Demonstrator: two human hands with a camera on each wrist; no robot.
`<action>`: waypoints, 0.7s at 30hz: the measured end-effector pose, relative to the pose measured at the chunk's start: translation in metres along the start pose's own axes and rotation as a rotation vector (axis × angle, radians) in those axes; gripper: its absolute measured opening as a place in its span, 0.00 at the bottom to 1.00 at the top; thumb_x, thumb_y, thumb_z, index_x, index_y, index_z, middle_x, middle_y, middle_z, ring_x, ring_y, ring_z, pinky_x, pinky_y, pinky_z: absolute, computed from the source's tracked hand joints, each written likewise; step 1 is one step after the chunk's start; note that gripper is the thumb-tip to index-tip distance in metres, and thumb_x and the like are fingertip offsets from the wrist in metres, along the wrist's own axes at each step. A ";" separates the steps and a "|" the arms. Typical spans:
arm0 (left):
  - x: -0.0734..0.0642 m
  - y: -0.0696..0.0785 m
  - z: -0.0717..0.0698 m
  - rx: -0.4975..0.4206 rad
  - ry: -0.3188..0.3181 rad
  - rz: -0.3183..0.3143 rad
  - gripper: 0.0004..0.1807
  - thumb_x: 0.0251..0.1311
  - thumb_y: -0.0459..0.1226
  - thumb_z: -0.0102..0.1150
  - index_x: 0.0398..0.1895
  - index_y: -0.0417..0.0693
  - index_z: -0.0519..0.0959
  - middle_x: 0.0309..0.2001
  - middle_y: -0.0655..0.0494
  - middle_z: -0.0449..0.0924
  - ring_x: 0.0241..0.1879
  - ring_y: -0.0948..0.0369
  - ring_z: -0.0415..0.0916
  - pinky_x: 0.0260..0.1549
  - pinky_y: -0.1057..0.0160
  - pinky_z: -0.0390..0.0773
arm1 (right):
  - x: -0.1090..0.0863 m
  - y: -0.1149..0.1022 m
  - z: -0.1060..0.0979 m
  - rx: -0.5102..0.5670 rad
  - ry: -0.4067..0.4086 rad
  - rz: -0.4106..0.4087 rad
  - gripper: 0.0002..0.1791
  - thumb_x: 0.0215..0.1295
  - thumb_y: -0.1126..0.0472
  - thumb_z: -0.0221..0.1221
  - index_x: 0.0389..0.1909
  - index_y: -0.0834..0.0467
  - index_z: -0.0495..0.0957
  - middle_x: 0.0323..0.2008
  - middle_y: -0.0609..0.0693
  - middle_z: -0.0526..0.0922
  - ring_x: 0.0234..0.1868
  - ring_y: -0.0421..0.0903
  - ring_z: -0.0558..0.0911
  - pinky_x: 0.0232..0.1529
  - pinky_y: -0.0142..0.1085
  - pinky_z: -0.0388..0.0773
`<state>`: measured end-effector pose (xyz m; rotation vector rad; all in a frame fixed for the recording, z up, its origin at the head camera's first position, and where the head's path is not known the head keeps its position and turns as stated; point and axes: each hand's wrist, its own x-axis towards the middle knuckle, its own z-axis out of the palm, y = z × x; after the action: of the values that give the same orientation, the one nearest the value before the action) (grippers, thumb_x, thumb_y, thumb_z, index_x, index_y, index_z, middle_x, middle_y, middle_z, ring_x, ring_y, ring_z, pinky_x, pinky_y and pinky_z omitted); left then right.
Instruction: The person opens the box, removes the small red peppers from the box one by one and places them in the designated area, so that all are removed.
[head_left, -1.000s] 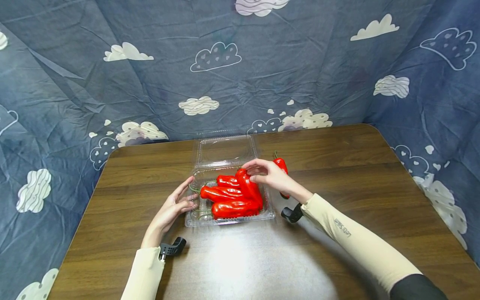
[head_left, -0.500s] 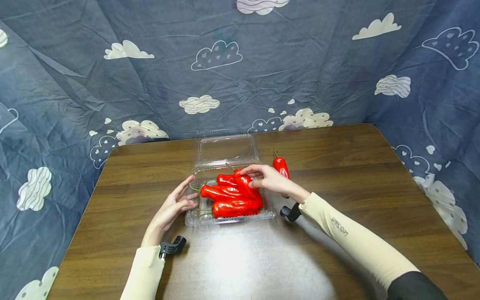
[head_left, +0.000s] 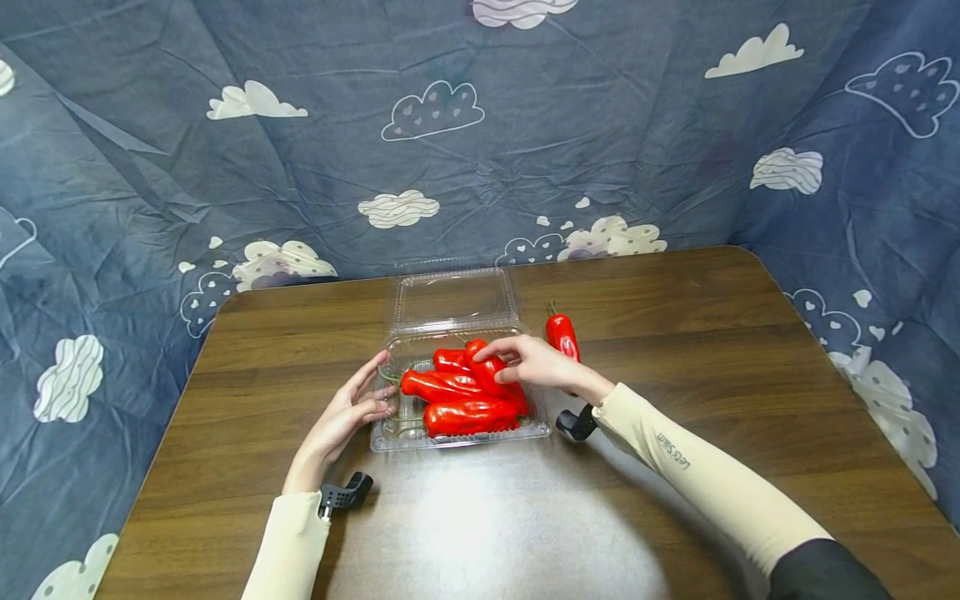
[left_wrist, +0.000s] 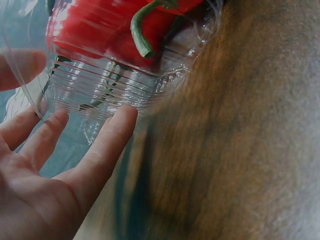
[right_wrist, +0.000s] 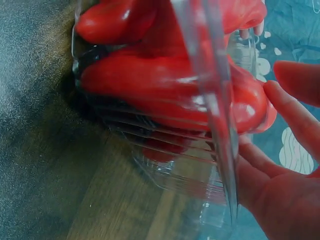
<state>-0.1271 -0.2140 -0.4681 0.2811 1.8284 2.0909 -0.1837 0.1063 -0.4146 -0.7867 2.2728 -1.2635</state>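
Several long red peppers (head_left: pixel 468 417) with green stems lie in a clear plastic clamshell box (head_left: pixel 459 443), its lid (head_left: pixel 453 302) folded back. Fingers and thumb of my right hand (head_left: pixel 528 362) curve about the upper end of one red pepper (head_left: pixel 474 346), which slants across the others at the box's right side. Fingertips show against this pepper's end (right_wrist: pixel 247 107) in the right wrist view. My left hand (head_left: pixel 341 421) has its fingers spread along the left side of the box. In the left wrist view, its fingertips (left_wrist: pixel 125 115) are right at the ribbed wall.
Another red pepper (head_left: pixel 561 333) lies on the wooden table (head_left: pixel 675 333) just right of the box, partly behind the right hand. A blue cloth with white clouds (head_left: pixel 435 167) hangs behind the table.
My right hand has shifted slightly left and down, and the slanted pepper's upper end has moved left and settled lower. The left hand has stayed at the box's side.
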 end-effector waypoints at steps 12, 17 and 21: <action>0.000 0.000 0.001 0.001 0.007 -0.003 0.40 0.61 0.19 0.41 0.76 0.42 0.44 0.76 0.47 0.36 0.65 0.37 0.54 0.51 0.59 0.76 | 0.001 0.001 0.002 -0.001 0.025 -0.018 0.22 0.55 0.74 0.59 0.53 0.60 0.79 0.56 0.57 0.74 0.58 0.56 0.71 0.57 0.47 0.71; -0.001 0.000 0.000 0.004 0.004 -0.001 0.39 0.61 0.19 0.41 0.76 0.43 0.45 0.76 0.46 0.36 0.65 0.37 0.54 0.51 0.59 0.76 | 0.001 0.002 0.004 0.039 0.050 -0.028 0.22 0.55 0.75 0.58 0.52 0.61 0.80 0.55 0.57 0.73 0.58 0.55 0.70 0.57 0.47 0.72; -0.001 0.000 0.000 0.008 0.005 -0.001 0.39 0.62 0.19 0.42 0.76 0.43 0.45 0.76 0.46 0.36 0.65 0.37 0.54 0.51 0.59 0.76 | 0.002 0.003 0.005 0.071 0.081 -0.054 0.22 0.54 0.76 0.58 0.52 0.63 0.79 0.55 0.58 0.74 0.57 0.55 0.71 0.57 0.47 0.72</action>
<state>-0.1266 -0.2145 -0.4684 0.2767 1.8394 2.0858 -0.1833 0.1031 -0.4204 -0.7905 2.2696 -1.4161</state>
